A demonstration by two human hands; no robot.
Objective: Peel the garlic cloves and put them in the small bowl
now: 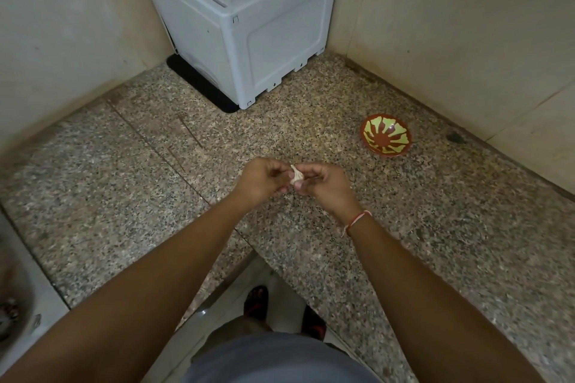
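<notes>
Barely begun: small papery-white garlic bulb (pixel 295 177) pinched between fingers of left hand (pixel 260 181) and right hand (pixel 323 183) above speckled granite tabletop (pixel 124 165), unpeeled; red-and-green patterned small bowl (pixel 385 139) seemingly empty.

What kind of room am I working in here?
Most likely a home kitchen corner: a speckled granite counter against plain walls, a sink edge at far left, a small painted bowl on the counter, and both hands holding garlic.
</notes>
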